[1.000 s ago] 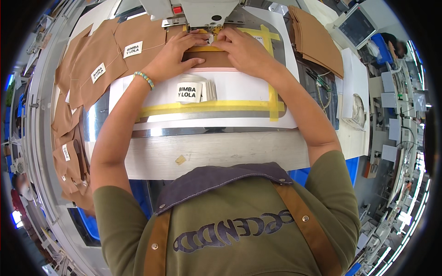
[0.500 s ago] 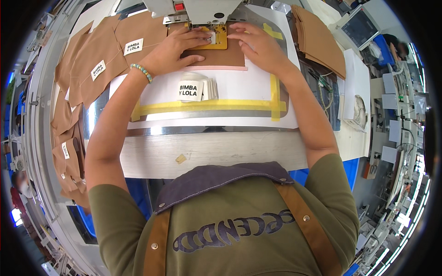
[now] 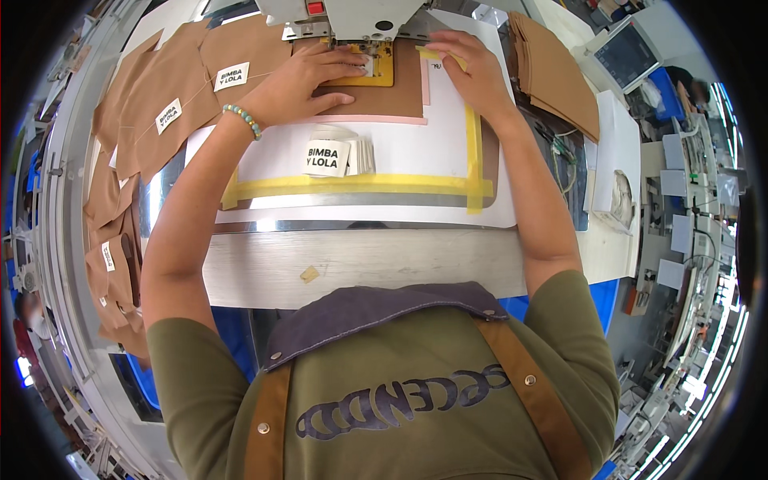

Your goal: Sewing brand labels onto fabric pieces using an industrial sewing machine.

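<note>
At the sewing machine head (image 3: 340, 20), my left hand (image 3: 308, 88) rests open, fingertips on the yellow clamp frame (image 3: 384, 78) and thumb on a brown piece (image 3: 368, 104). A small white label (image 3: 366, 64) shows inside the frame, partly under my fingers. My right hand (image 3: 472, 72) is open to the right of the frame, fingers bent over yellow tape (image 3: 432, 53) beside a pink strip (image 3: 426, 92). A pile of white labels (image 3: 360, 157) with dark print lies below on the taped white template (image 3: 272, 156).
Brown cut pieces (image 3: 156, 96), some labelled, cover the left side. A brown stack (image 3: 548, 68), cords (image 3: 564, 160), a screen (image 3: 620, 52) and white box (image 3: 612, 160) are at right. Blue bins (image 3: 600, 304) sit under the table edge (image 3: 360, 256). People are blurred at both edges.
My right hand has moved away from the clamp frame to the right, uncovering more of the frame and brown piece. My left hand has stayed nearly in place on the piece.
</note>
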Motion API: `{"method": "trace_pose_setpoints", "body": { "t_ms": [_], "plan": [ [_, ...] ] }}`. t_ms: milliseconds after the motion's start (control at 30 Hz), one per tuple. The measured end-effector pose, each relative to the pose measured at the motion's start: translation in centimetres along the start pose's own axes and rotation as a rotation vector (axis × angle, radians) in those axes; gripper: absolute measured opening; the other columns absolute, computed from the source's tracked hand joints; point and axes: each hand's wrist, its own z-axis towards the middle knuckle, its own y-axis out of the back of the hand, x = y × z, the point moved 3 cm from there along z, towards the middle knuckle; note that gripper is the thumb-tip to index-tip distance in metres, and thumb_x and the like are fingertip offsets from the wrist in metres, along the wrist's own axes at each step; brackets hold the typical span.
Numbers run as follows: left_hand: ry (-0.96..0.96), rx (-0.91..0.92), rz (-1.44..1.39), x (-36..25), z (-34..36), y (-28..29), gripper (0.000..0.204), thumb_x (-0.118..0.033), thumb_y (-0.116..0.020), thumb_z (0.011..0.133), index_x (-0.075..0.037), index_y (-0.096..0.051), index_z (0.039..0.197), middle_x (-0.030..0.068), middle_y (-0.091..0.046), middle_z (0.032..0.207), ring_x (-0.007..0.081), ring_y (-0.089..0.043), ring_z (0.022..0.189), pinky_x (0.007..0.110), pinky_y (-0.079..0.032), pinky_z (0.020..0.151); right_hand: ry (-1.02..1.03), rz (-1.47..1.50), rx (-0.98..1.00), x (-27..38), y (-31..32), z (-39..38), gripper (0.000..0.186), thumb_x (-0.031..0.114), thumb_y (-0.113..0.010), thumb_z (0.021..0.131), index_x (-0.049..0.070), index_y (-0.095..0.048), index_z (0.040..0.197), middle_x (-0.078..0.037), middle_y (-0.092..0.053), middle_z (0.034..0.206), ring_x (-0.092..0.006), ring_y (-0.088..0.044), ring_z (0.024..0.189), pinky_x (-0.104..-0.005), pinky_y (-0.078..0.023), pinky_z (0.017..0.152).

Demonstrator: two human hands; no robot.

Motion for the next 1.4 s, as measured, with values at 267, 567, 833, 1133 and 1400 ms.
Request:
{"method": "trace_pose_setpoints", "body": {
  "t_ms": [267,567,833,1133,1400],
  "plan": [
    [-0.029,-0.013,-0.006,0.3,0.5,-0.2,0.047,-0.027,-0.076,0.101,-0.009,-0.071,0.144,0.0035,-0.062,0.159,0.0294,-0.049,0.148,0.043,-0.04,0.126,-0.002,-0.043,-0.012,0.0,-0.2,0.0,0.024,0.011,-0.063,0.102,0.011,-0.081,0.118,-0.006,-0.074,0.134,-0.0289,-0.066,0.126,-0.04,-0.059,0.098],
    [0.111,-0.075,-0.012,0.6,1.2,-0.5,0.045,-0.035,-0.074,0.103,-0.01,-0.072,0.141,0.0112,-0.066,0.15,0.036,-0.055,0.136,0.046,-0.046,0.119,-0.006,-0.022,0.015,-0.1,-0.3,-0.1,0.023,0.009,-0.063,0.101,0.006,-0.081,0.116,-0.009,-0.075,0.132,-0.0321,-0.066,0.126,-0.0418,-0.053,0.108],
    [0.11,-0.142,0.009,2.3,0.0,-0.8,0.046,-0.031,-0.075,0.102,-0.006,-0.07,0.14,0.0157,-0.062,0.147,0.0378,-0.055,0.139,0.046,-0.046,0.119,-0.063,0.008,0.069,0.4,-0.3,-0.2,0.026,0.006,-0.063,0.101,0.006,-0.079,0.122,-0.01,-0.074,0.135,-0.0309,-0.065,0.129,-0.0402,-0.051,0.112],
    [0.231,-0.184,-0.062,4.8,-4.7,1.2,0.056,-0.033,-0.081,0.096,-0.007,-0.069,0.144,0.0092,-0.058,0.16,0.0316,-0.049,0.15,0.045,-0.039,0.127,-0.011,-0.19,0.24,2.7,-1.1,-0.7,0.044,0.037,-0.074,0.1,0.005,-0.078,0.13,-0.012,-0.071,0.142,-0.0339,-0.063,0.135,-0.0439,-0.051,0.115],
    [0.261,-0.069,-0.061,5.1,-4.4,1.5,0.065,-0.027,-0.083,0.092,-0.013,-0.065,0.153,0.0063,-0.053,0.166,0.0308,-0.045,0.154,0.045,-0.035,0.131,0.042,-0.369,0.381,5.2,-0.5,-0.5,0.06,0.047,-0.065,0.105,0.0,-0.069,0.143,-0.018,-0.064,0.153,-0.0356,-0.057,0.145,-0.0441,-0.049,0.118]
  ]
}}
